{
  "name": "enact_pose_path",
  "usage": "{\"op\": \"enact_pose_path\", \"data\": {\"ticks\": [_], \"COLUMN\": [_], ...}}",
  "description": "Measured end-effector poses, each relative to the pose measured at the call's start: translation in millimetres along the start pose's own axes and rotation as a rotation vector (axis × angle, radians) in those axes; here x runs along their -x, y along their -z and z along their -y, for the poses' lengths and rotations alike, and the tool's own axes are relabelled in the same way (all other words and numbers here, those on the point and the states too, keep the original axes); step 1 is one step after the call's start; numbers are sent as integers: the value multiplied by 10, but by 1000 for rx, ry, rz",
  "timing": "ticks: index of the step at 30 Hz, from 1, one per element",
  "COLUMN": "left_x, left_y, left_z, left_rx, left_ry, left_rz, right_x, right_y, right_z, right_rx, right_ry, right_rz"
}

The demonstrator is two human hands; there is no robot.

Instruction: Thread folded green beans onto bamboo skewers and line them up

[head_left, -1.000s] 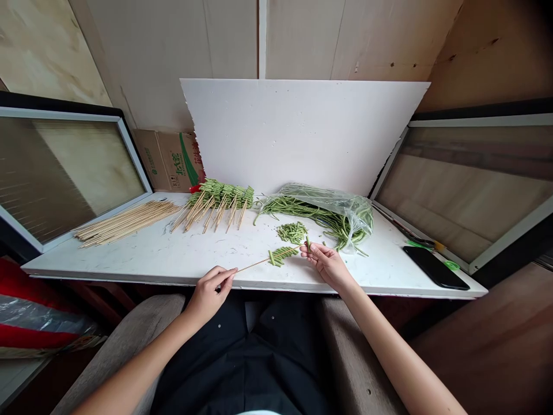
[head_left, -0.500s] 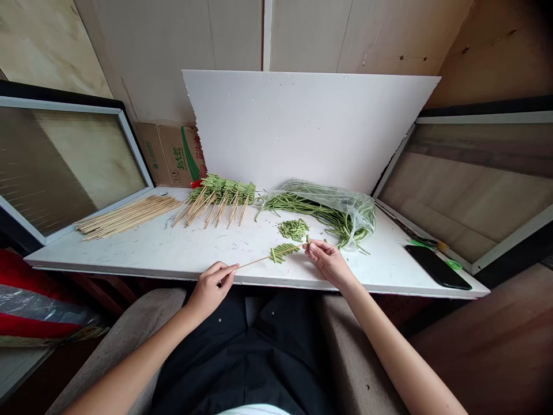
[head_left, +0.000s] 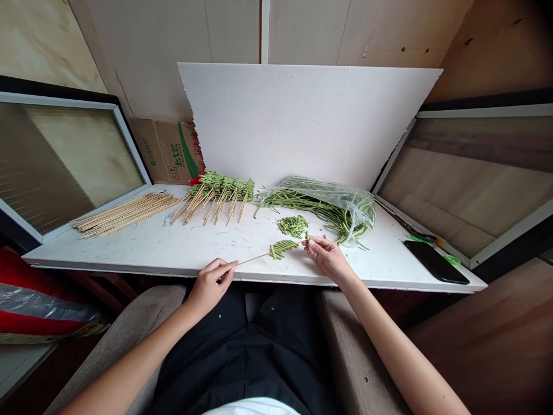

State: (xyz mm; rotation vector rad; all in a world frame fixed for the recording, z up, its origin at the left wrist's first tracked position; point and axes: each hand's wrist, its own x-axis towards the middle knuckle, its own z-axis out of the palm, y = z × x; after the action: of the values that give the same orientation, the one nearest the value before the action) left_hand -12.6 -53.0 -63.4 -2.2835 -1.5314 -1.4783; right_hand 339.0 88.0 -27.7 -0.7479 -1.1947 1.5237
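Pinched in my left hand point(head_left: 213, 286) is the near end of a thin wooden skewer point(head_left: 254, 258). Several short green bean pieces point(head_left: 284, 248) are threaded side by side along its far part, low over the table. My right hand point(head_left: 327, 257) is closed on one more bean piece point(head_left: 307, 237), held upright at the skewer's tip. Whether the tip has pierced that piece is too small to tell. Just beyond lies a heap of cut bean pieces point(head_left: 292, 226). Behind it, long green beans point(head_left: 302, 203) stick out of a clear plastic bag point(head_left: 360, 208).
Loose skewers point(head_left: 127, 214) lie at the left of the white table point(head_left: 142, 253). Next to them are stacked finished bean skewers point(head_left: 227, 187). A black phone point(head_left: 436, 265) and scissors point(head_left: 417, 233) lie at the right. A white board point(head_left: 311, 124) and a cardboard box point(head_left: 166, 151) stand behind.
The view has tilted slightly, so the table sits a little higher in the picture. Both hands keep their grips, with the bean piece still at the skewer's tip.
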Motion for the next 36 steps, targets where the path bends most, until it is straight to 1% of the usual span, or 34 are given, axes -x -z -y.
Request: {"op": "enact_pose_path", "data": {"ticks": [10,17,22,28,32,36], "left_x": [5,9,16,48,46,25], "left_y": [4,25,17,7,16,21], "left_z": [10,-24,-39,-14,-4,5], "left_rx": [25,5,5,-5,-10,-8], "left_ry": [9,-54,-90,-113,-94,-47], "left_rz": [12,24,1,6,12,-6], "right_x": [2,-11,9,52,84,118], "right_y": [-4,-5,-40,-78,-103,-148], "right_z": [18,-4,30,58,71,98], "right_rx": [9,-7,1,17,17,-2], "right_ry": [-25,-30,-15,-10,-3,55], "right_rz": [-41,-97,-110,-111,-110,-72]}}
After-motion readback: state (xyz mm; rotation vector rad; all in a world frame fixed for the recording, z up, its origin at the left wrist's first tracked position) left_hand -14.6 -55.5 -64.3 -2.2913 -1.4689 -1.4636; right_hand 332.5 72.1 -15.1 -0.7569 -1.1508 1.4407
